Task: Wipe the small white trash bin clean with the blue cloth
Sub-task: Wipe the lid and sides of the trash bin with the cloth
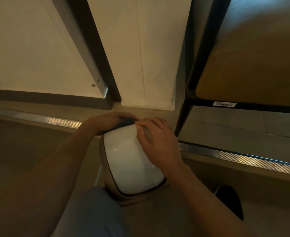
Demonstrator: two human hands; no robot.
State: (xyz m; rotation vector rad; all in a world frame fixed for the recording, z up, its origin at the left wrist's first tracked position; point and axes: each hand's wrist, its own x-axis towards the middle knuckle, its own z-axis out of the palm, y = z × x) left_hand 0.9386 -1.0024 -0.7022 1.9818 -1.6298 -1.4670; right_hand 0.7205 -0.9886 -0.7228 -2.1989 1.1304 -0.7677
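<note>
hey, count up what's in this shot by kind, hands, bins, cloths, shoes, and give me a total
Hands: 2, left hand and right hand
White trash bin: 1
Blue cloth: 1, under the left hand at the bin's far edge
Dark shoe: 1
Total: 5

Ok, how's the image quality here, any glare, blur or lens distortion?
Head view: dim, warm yellowish light; small glare specks on the white trash bin; the right hand has blurred fingers; the blue cloth lies in shadow under the left hand; straight edges splay from wide-angle distortion.
</note>
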